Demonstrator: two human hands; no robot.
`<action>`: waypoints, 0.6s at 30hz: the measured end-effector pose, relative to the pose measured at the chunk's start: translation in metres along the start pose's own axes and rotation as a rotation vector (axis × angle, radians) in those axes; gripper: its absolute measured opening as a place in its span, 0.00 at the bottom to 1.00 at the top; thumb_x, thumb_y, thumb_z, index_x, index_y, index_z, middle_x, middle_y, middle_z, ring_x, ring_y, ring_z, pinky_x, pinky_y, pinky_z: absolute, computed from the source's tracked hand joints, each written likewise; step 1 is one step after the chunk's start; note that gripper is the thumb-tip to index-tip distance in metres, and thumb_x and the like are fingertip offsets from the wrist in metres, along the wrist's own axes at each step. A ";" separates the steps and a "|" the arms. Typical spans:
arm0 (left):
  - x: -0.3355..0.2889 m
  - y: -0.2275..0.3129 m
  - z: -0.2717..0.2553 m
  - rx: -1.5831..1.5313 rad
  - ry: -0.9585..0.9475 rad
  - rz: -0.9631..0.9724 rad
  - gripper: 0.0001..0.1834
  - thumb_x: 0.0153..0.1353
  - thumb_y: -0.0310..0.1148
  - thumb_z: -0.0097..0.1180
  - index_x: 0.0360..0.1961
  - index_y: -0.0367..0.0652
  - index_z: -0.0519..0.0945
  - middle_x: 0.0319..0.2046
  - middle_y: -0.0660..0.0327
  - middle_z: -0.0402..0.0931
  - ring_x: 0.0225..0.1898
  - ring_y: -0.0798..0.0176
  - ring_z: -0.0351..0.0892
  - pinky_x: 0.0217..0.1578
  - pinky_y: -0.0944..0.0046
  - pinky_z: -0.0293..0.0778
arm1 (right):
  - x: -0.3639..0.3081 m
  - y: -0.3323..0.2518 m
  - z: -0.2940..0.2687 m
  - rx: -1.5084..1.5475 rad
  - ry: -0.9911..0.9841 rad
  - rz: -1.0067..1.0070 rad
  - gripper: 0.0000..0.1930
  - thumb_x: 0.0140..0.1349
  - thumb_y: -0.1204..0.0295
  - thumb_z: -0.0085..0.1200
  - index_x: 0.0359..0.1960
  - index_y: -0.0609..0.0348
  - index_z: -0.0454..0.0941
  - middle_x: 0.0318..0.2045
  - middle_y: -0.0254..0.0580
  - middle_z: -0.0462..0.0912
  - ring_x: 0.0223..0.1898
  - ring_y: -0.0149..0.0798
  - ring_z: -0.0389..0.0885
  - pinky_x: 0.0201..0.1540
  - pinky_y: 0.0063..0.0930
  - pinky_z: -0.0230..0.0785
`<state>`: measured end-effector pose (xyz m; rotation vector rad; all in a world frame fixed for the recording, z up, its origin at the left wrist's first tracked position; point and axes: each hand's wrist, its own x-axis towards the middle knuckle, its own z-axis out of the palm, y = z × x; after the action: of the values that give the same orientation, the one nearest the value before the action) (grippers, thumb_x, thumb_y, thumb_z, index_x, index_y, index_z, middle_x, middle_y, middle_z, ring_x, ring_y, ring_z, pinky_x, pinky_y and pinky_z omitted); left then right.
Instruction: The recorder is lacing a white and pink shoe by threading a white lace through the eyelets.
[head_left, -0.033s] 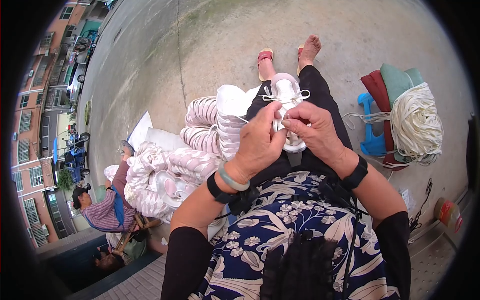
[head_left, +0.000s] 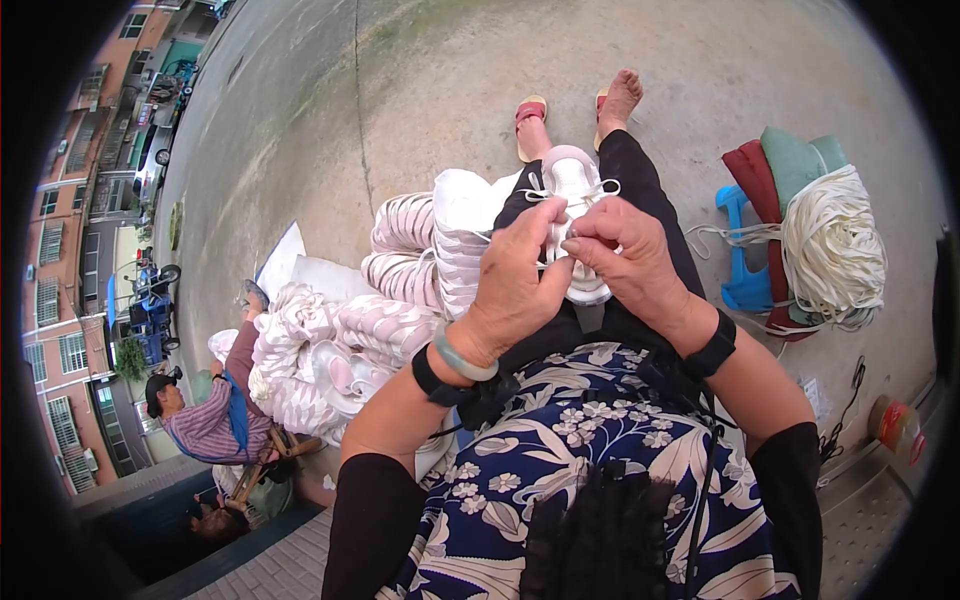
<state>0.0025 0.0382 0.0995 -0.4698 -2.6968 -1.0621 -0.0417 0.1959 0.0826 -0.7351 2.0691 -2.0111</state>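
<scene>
A white and pale pink sneaker (head_left: 572, 175) rests on my lap between my thighs, its toe pointing away from me. A white shoelace (head_left: 606, 188) is threaded through its front eyelets, with loops standing out on both sides. Over the upper eyelets, my left hand (head_left: 520, 262) is closed in a pinch on the lace. Close beside it, thumb and forefinger of my right hand (head_left: 622, 250) are pressed together on the lace too. My fingers hide most of the sneaker's middle, and the exact grip on the lace is partly covered.
Stacked shoe uppers (head_left: 405, 240) and a heap of pink-white pieces (head_left: 320, 340) lie to my left. A bundle of white laces (head_left: 832, 245) sits on a blue stool (head_left: 745, 290) with cloths at right. A person (head_left: 205, 420) sits at far left. A jar (head_left: 893, 428) stands at lower right.
</scene>
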 end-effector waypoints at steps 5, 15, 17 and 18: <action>0.016 0.031 0.000 -1.075 0.061 -0.509 0.17 0.61 0.25 0.45 0.51 0.34 0.64 0.35 0.62 0.72 0.33 0.71 0.72 0.34 0.72 0.68 | 0.018 -0.029 -0.005 -0.135 0.068 -0.169 0.05 0.48 0.74 0.57 0.27 0.61 0.78 0.24 0.38 0.71 0.30 0.39 0.72 0.33 0.28 0.63; -0.006 0.069 -0.077 -1.059 -0.315 -0.509 0.10 0.64 0.32 0.41 0.31 0.39 0.73 0.16 0.70 0.62 0.16 0.75 0.60 0.17 0.75 0.57 | 0.036 -0.016 -0.015 0.216 -0.031 0.046 0.09 0.60 0.69 0.50 0.34 0.65 0.75 0.27 0.33 0.76 0.30 0.25 0.70 0.35 0.20 0.63; -0.021 0.082 -0.097 -0.776 -0.206 -0.207 0.11 0.59 0.31 0.44 0.23 0.38 0.73 0.17 0.64 0.69 0.18 0.68 0.68 0.19 0.71 0.63 | 0.048 0.030 -0.022 0.004 -0.032 0.013 0.08 0.60 0.71 0.48 0.35 0.64 0.75 0.26 0.34 0.75 0.30 0.26 0.70 0.34 0.20 0.63; -0.016 0.083 -0.096 -0.796 -0.225 -0.191 0.11 0.59 0.31 0.44 0.23 0.38 0.73 0.17 0.64 0.69 0.18 0.68 0.68 0.19 0.71 0.63 | 0.052 0.057 -0.029 -0.016 -0.076 0.080 0.08 0.60 0.73 0.47 0.35 0.63 0.76 0.27 0.32 0.75 0.30 0.24 0.69 0.33 0.18 0.62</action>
<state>0.0550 0.0259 0.2158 -0.4681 -2.4186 -2.2609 -0.1123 0.1965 0.0410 -0.7087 2.0408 -1.8965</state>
